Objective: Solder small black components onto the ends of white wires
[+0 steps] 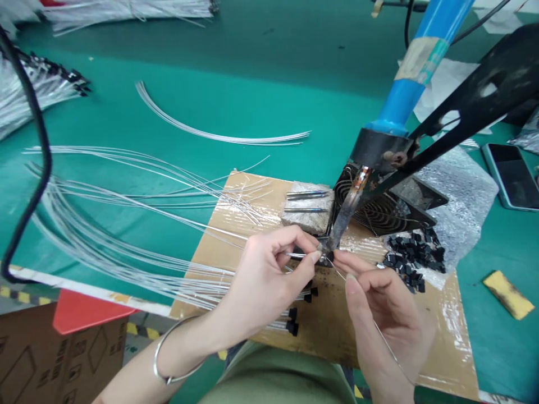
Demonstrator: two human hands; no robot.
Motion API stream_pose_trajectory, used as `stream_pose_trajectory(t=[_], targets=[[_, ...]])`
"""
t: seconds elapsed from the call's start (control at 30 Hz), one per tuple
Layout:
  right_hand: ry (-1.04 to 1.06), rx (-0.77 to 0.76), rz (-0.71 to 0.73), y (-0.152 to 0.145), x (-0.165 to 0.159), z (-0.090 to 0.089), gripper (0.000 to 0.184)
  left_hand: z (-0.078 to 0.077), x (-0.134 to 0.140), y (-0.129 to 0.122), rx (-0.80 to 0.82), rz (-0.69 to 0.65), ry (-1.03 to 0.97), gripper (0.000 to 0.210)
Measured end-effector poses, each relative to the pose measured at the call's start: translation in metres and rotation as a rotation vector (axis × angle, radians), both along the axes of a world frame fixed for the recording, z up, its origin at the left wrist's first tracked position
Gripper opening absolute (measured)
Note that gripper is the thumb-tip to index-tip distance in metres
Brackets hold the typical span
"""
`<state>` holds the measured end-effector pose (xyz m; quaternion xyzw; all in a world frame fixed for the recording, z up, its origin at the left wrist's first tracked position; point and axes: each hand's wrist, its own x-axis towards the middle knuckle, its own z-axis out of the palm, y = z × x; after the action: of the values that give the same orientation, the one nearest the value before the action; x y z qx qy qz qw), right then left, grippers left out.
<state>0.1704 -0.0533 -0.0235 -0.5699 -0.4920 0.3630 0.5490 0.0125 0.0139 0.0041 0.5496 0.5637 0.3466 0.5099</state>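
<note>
My left hand (273, 269) is closed, thumb and fingers pinching a thin white cable (227, 229) near its end. My right hand (387, 314) pinches a thin strand of solder wire (385, 342), which trails down across the palm toward the wrist. Between the fingertips of both hands, the tip of a blue-handled soldering iron (346, 216) comes down to the cable end and the solder. A bracket holds the iron at a slant. Fingers partly hide the exact contact point. Just beyond my left hand, metal pins (307, 194) lie on a grey block (309, 221).
Several white cables (126, 252) spread to the left, some with black connectors (292, 314). Loose black connector housings (415, 255) lie on bubble wrap at right, near a fan (374, 210), a yellow sponge (508, 294) and a phone (511, 175). Brown cardboard (446, 342) covers the front.
</note>
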Motion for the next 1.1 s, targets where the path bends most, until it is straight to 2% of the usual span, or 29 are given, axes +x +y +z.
stream_pose_trajectory(t=[0.77, 0.97, 1.1], targets=[[-0.027, 0.049, -0.009, -0.002, -0.004, 0.000, 0.017, 0.002, 0.000, 0.000, 0.008, 0.010, -0.005, 0.013], [-0.120, 0.029, -0.087, -0.002, -0.011, 0.000, 0.016, 0.001, -0.001, -0.001, 0.009, 0.020, 0.008, 0.012], [-0.142, 0.062, -0.088, -0.003, -0.013, 0.000, 0.015, 0.002, -0.001, -0.001, 0.017, 0.021, 0.004, 0.012]])
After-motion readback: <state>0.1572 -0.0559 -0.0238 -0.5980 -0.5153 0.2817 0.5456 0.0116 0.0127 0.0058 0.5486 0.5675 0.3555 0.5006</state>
